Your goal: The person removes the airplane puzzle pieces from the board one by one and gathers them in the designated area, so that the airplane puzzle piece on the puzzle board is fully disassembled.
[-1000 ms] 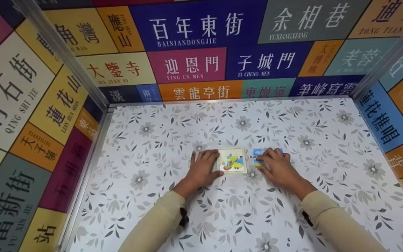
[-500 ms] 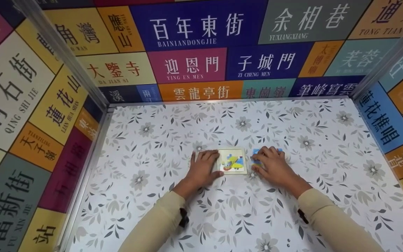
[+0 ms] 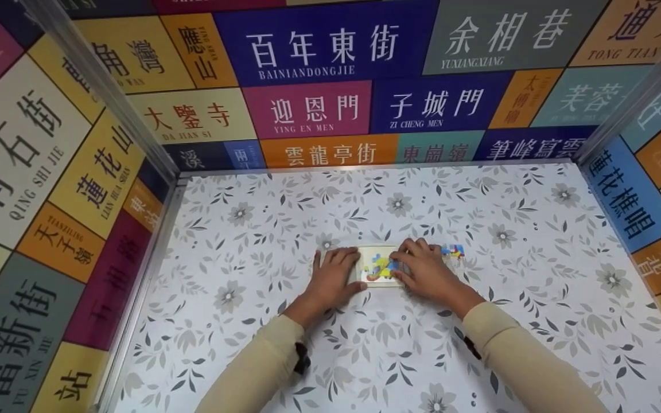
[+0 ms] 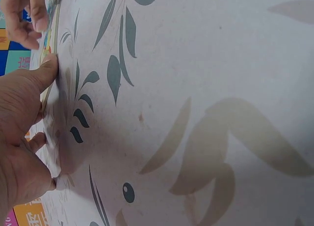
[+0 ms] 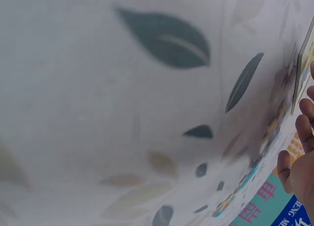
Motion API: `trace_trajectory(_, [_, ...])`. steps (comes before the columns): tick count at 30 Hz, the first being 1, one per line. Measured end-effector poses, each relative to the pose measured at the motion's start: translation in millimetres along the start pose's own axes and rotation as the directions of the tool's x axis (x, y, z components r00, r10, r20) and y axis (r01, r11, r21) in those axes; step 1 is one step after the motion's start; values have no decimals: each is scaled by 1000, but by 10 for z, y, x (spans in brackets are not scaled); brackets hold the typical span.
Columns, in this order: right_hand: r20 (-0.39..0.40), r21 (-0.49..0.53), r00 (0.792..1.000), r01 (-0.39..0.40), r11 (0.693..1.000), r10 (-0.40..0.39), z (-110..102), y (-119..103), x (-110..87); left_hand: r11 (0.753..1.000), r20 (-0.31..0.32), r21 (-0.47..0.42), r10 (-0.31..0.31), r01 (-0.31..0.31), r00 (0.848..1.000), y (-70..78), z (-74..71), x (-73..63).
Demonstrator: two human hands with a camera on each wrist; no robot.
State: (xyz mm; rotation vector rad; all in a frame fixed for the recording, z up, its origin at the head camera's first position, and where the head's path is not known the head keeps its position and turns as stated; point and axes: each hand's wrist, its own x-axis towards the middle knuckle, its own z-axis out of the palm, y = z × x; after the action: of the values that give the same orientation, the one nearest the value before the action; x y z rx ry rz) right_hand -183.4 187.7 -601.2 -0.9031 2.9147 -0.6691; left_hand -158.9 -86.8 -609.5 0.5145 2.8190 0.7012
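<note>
the left hand [image 3: 330, 278] clamps the left end of the picture board [image 3: 369, 257], mid-way across the surface [image 3: 307, 218]. the right hand [image 3: 425, 269] bends over its right end; whether it pinches anything, i cannot tell. colourful pieces [image 3: 455, 251] lie just right.

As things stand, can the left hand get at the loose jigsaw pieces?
Probably not directly: the left hand rests at the left side of the jigsaw board, and the right hand lies between it and the loose jigsaw pieces. It would likely have to go around.
</note>
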Motion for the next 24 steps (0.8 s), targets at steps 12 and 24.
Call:
trace_trajectory(12, [21,-4,1000,-2,1000,3,73,-101,148,1000,-10,7,-1,1,1000,8,12,5])
trace_trajectory(24, [71,10,997,0,1000,-1,78,-174,221,1000,-14,21,-9,10,1000,19,5,5])
